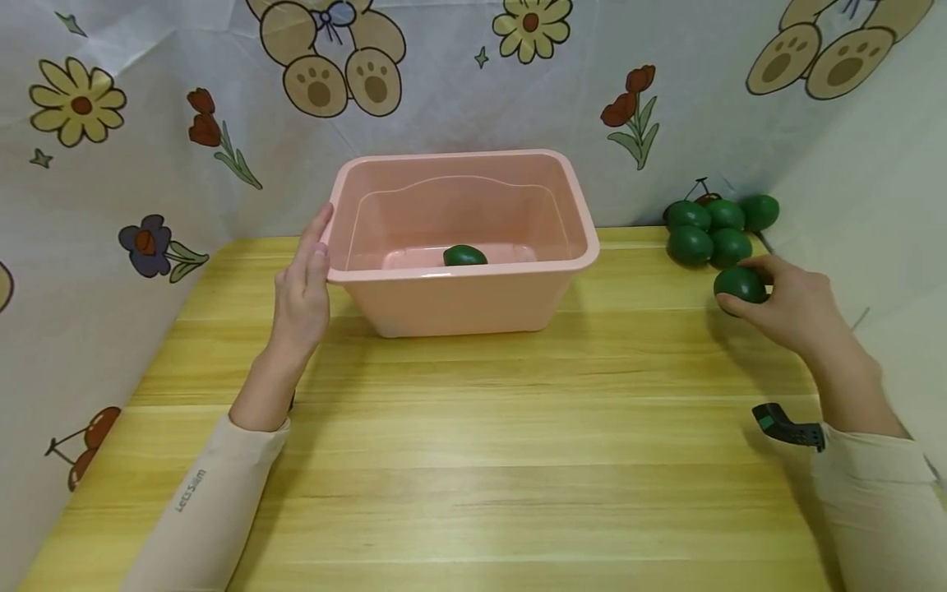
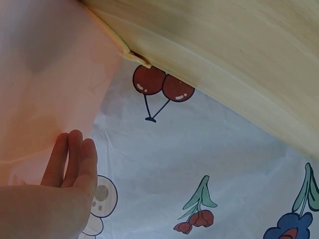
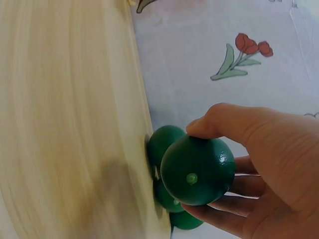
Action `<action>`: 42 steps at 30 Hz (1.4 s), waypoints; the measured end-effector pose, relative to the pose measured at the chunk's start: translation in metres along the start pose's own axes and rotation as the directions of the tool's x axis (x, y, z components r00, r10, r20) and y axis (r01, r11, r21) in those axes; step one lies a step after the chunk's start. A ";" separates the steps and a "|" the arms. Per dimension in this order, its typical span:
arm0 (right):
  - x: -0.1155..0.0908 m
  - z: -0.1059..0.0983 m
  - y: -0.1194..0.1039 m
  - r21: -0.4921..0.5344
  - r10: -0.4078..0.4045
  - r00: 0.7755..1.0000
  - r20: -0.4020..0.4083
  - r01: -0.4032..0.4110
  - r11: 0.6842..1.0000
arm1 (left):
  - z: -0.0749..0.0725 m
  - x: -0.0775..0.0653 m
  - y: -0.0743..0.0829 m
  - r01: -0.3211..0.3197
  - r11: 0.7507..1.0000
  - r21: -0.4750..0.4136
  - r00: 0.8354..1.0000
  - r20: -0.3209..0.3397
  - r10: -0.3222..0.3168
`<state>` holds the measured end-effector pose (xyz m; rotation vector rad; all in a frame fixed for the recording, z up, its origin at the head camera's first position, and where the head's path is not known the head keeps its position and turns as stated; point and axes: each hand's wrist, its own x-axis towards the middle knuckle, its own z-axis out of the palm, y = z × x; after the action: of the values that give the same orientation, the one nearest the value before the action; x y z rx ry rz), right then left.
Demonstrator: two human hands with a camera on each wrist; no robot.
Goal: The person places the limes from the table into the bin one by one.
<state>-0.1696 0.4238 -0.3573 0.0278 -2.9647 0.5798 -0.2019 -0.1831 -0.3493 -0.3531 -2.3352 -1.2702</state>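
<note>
My right hand [image 1: 795, 308] pinches a smooth, dark green fruit [image 1: 740, 284] between thumb and fingers, at the table's right side. In the right wrist view the fruit [image 3: 198, 170] is rounded, with a small pale stem spot; its exact kind is unclear. Several matching green fruits [image 1: 690, 245] lie clustered just behind it. A pink plastic basin [image 1: 459, 300] stands at the back middle, one green fruit [image 1: 465, 256] on its floor. Against the basin's left side rests my left hand [image 1: 302, 292]; its fingers [image 2: 75, 154] look straight along the outer wall in the left wrist view.
The wood-grain table [image 1: 503, 460] stretches in front of the basin. White cloth [image 1: 459, 115] printed with bears, flowers and cherries hangs behind and along the left. A pale wall surface [image 1: 888, 247] borders the right side. A black strap piece [image 1: 787, 427] sticks out from the right wrist.
</note>
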 end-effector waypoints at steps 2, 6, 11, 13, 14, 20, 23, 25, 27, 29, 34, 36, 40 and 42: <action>0.002 -0.001 -0.006 0.005 -0.006 1.000 -0.006 0.006 1.000 | 0.000 0.000 0.000 0.002 1.000 0.002 1.000 -0.001 -0.002; 0.008 -0.003 -0.022 0.010 -0.019 0.999 -0.038 0.019 1.000 | -0.001 0.000 -0.001 0.008 1.000 0.004 1.000 -0.002 -0.008; 0.015 -0.007 -0.048 0.030 -0.033 0.996 -0.080 0.036 0.999 | -0.001 0.000 -0.001 0.006 1.000 0.000 1.000 0.003 -0.006; 0.018 -0.010 -0.060 0.049 -0.041 0.995 -0.095 0.046 0.998 | 0.000 0.001 0.000 0.000 1.000 -0.004 1.000 0.003 0.000; 0.019 -0.011 -0.066 0.058 -0.046 0.993 -0.105 0.052 0.997 | 0.000 0.001 0.000 -0.002 1.000 -0.005 1.000 0.003 0.002; 0.028 -0.016 -0.098 0.110 -0.084 0.985 -0.153 0.101 0.989 | 0.001 0.001 -0.001 -0.010 1.000 -0.008 1.000 0.000 0.010; 0.032 -0.016 -0.111 0.124 -0.087 0.983 -0.161 0.108 0.986 | 0.001 0.001 -0.001 -0.012 1.000 -0.007 1.000 -0.001 0.012; 0.035 -0.015 -0.118 0.139 -0.085 0.983 -0.162 0.108 0.984 | 0.000 0.001 -0.001 -0.011 1.000 -0.006 1.000 -0.003 0.011; 0.037 -0.014 -0.124 0.149 -0.087 0.981 -0.171 0.113 0.982 | 0.000 0.001 -0.001 -0.010 1.000 -0.007 1.000 -0.003 0.010; 0.038 -0.014 -0.127 0.158 -0.090 0.978 -0.186 0.120 0.980 | 0.000 0.001 -0.001 -0.009 1.000 -0.006 1.000 -0.002 0.009; 0.038 -0.016 -0.138 0.166 -0.083 0.970 -0.228 0.123 0.978 | 0.001 0.001 0.000 -0.012 1.000 0.005 1.000 -0.004 0.012; 0.038 -0.017 -0.143 0.171 -0.081 0.967 -0.242 0.124 0.977 | 0.001 0.001 0.000 -0.014 1.000 0.006 1.000 -0.007 0.014; 0.038 -0.020 -0.157 0.193 -0.088 0.957 -0.277 0.145 0.970 | 0.001 0.001 0.000 -0.017 1.000 0.004 1.000 -0.012 0.017; 0.039 -0.021 -0.164 0.205 -0.091 0.950 -0.299 0.157 0.966 | 0.001 0.001 0.000 -0.016 1.000 0.001 1.000 -0.011 0.016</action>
<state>-0.1987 0.2799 -0.2724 0.1386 -2.5823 0.8245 -0.2035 -0.1824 -0.3495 -0.3630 -2.3193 -1.2600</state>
